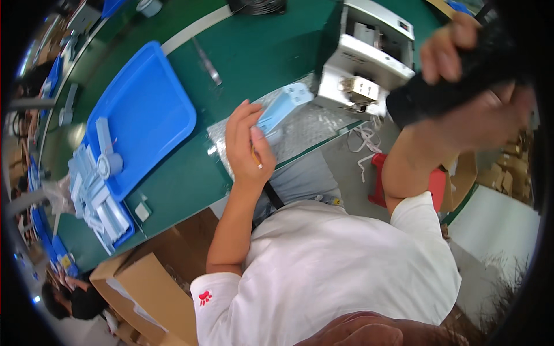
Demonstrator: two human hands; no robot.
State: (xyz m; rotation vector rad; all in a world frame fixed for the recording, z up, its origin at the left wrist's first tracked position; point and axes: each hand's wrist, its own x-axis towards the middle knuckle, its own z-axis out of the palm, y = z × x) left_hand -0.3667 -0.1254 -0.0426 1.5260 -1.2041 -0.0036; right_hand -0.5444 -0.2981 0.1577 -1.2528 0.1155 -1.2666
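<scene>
Between the thumb and fingers of my left hand (248,147) is a light blue, channel-shaped plastic part (283,108), held tilted over bubble wrap (329,120). A narrow orange-yellow piece (255,157) shows against that palm. My right arm is raised, with my right hand (487,124) smeared by motion beside a large black object (444,86) close to the camera. Curled fingers (447,52) lie along the upper side of the black object; whose they are is unclear. A white metal machine (369,63) with a small metal fixture (360,89) stands at the table's near edge.
A blue tray (144,98) lies on the green table (248,52), with a pile of light blue parts (98,199) at its left. A metal tool (208,63) rests beyond. Below are a cardboard box (156,294) and a red stool (378,181). Another person (86,300) is at lower left.
</scene>
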